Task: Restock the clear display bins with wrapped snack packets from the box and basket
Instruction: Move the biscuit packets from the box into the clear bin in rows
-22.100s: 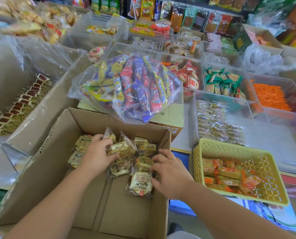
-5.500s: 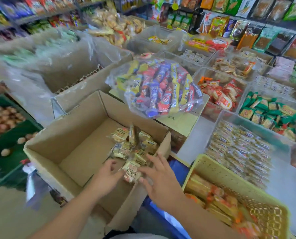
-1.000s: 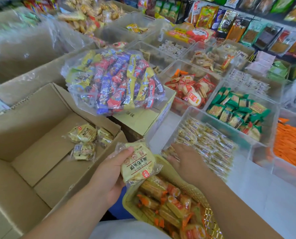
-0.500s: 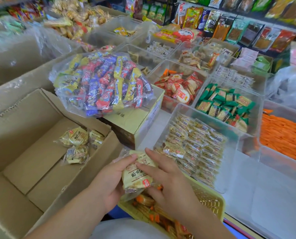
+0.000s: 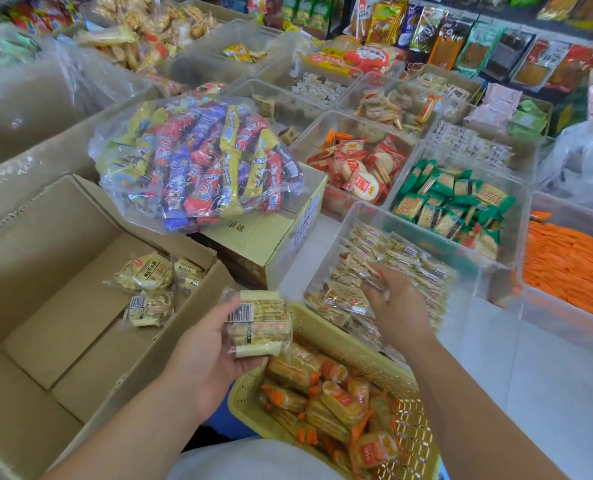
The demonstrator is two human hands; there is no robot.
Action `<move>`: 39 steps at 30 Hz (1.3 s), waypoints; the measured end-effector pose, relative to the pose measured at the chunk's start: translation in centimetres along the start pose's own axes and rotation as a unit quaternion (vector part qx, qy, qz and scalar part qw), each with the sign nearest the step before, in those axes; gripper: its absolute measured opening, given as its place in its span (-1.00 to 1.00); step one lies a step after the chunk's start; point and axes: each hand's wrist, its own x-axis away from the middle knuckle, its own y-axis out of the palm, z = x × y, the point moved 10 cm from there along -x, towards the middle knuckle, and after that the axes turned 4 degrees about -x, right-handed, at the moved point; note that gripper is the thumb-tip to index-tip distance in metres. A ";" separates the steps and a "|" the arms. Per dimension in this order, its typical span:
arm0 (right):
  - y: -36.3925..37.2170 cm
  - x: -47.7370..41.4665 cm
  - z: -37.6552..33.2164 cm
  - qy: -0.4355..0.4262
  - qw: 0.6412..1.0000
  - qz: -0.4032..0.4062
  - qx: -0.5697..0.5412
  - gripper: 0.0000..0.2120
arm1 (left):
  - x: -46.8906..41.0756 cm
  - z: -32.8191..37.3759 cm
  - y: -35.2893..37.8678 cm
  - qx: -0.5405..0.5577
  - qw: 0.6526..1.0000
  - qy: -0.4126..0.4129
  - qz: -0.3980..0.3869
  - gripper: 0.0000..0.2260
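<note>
My left hand (image 5: 201,355) grips a small stack of yellow wrapped snack packets (image 5: 258,323) above the near corner of the yellow basket (image 5: 322,332). Over the clear display bin (image 5: 357,216), which holds rows of the same packets, my right hand (image 5: 397,306) pinches one packet at its fingertips, blurred. Three packets (image 5: 142,273) lie in the far corner of the open cardboard box (image 5: 46,271) on the left. Orange-wrapped packets (image 5: 340,400) lie in the basket.
A big clear bag of colourful bars (image 5: 198,161) sits on a closed carton (image 5: 264,237) behind the box. Beyond are bins of red rice crackers (image 5: 357,168), green packets (image 5: 454,202) and orange sticks (image 5: 572,265). White counter (image 5: 530,375) lies right.
My right hand has left the stack in my left hand and moved right and forward over the clear bin. The left hand has turned the stack barcode-side up.
</note>
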 end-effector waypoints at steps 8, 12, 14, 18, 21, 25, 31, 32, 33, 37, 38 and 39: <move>5.5 -2.6 4.2 0.098 0.989 -0.109 0.018 -0.55 | -0.5 -0.1 -0.4 0.002 1.000 0.002 0.003 -0.75; 5.8 -2.2 2.5 0.081 0.991 -0.104 -0.010 -0.54 | -0.7 0.0 -0.5 0.004 1.000 0.003 -0.001 -0.70; 5.7 -2.0 1.8 0.069 0.991 -0.112 0.015 -0.50 | -0.7 0.0 -0.6 -0.001 1.000 -0.002 0.002 -0.72; 6.8 -1.9 1.6 0.055 0.979 -0.170 0.099 -0.39 | -0.6 0.1 -0.5 -0.007 1.000 -0.008 0.002 -0.73; 7.5 -2.0 2.0 0.052 0.971 -0.195 0.130 -0.36 | -0.5 0.4 0.1 -0.016 1.000 -0.002 -0.015 -0.73; 7.4 -2.3 2.6 0.049 0.973 -0.194 0.119 -0.33 | -0.3 1.3 0.3 -0.024 0.999 0.017 -0.017 -0.74; 4.4 -0.7 -0.2 -0.001 0.986 -0.103 0.130 -0.29 | -0.4 2.7 0.9 -0.043 0.996 0.063 -0.037 -0.75; 3.6 0.2 -1.7 -0.029 0.993 -0.071 0.088 -0.34 | -0.2 3.5 1.3 -0.072 0.991 0.104 -0.042 -0.77; 2.9 1.3 -3.0 -0.048 0.997 -0.052 0.022 -0.38 | 0.3 4.7 1.8 -0.121 0.978 0.166 -0.045 -0.77; 3.9 5.9 -4.9 0.075 0.912 -0.129 -0.383 -0.56 | 3.4 7.9 5.3 -0.406 0.824 0.390 -0.058 -0.57; 4.7 6.9 -5.0 0.119 0.868 -0.158 -0.456 -0.60 | 4.0 7.9 6.4 -0.452 0.783 0.421 -0.075 -0.55; 5.2 7.6 -5.2 0.141 0.837 -0.177 -0.497 -0.64 | 4.6 7.8 7.7 -0.488 0.741 0.451 -0.096 -0.55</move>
